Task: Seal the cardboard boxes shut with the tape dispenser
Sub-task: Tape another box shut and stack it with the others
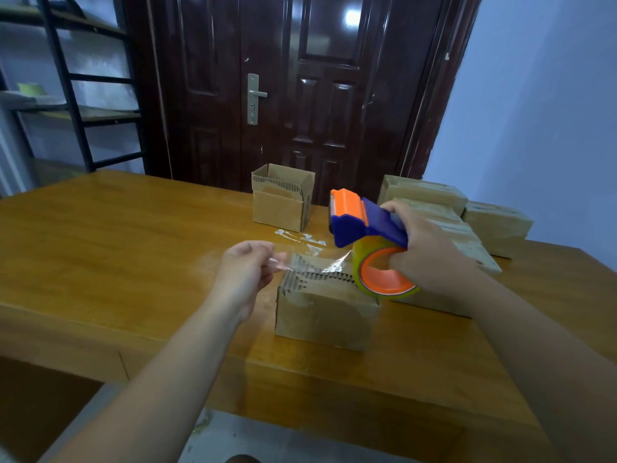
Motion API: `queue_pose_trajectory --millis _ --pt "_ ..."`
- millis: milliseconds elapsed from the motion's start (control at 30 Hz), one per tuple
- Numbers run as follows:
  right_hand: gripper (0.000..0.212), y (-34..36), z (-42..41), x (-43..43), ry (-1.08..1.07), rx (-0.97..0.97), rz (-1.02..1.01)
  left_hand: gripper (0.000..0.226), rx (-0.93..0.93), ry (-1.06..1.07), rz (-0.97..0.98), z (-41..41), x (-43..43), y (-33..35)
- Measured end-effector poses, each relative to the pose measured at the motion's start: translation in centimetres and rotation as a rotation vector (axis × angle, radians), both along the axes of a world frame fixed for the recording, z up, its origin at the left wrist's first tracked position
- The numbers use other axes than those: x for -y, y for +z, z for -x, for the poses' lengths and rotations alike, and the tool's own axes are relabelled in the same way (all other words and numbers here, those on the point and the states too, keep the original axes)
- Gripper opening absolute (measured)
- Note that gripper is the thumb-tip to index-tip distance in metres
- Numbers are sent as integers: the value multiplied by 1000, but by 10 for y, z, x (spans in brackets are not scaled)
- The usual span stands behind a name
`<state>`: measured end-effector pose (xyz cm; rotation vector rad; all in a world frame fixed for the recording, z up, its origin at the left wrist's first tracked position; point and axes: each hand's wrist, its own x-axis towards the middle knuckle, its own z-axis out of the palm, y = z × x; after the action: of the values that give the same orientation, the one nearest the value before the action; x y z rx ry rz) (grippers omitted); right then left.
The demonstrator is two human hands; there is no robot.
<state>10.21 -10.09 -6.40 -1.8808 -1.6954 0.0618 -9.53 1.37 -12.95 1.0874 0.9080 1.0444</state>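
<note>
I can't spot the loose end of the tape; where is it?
In the head view, the left hand pinches the tape end left of centre, stretched from the dispenser over the near box.

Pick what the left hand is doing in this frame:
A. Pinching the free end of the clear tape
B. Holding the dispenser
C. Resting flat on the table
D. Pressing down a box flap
A: the left hand pinches the end of the clear tape, stretched over the box from the dispenser, which the right hand grips.
</note>
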Motion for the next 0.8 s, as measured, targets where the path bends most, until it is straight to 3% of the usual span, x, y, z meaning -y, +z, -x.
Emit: queue_pose_trajectory --millis 233,400,800 --pt "57 -9 -8 8 -51 -71 -38 12 -93 -11 -75 -3 2 -2" --pt "58 -9 -7 10 -65 -57 -32 28 -31 -50 0 1 2 3" --pt "55 0 4 8 -42 0 -49 38 10 -127 114 9 -8 9"
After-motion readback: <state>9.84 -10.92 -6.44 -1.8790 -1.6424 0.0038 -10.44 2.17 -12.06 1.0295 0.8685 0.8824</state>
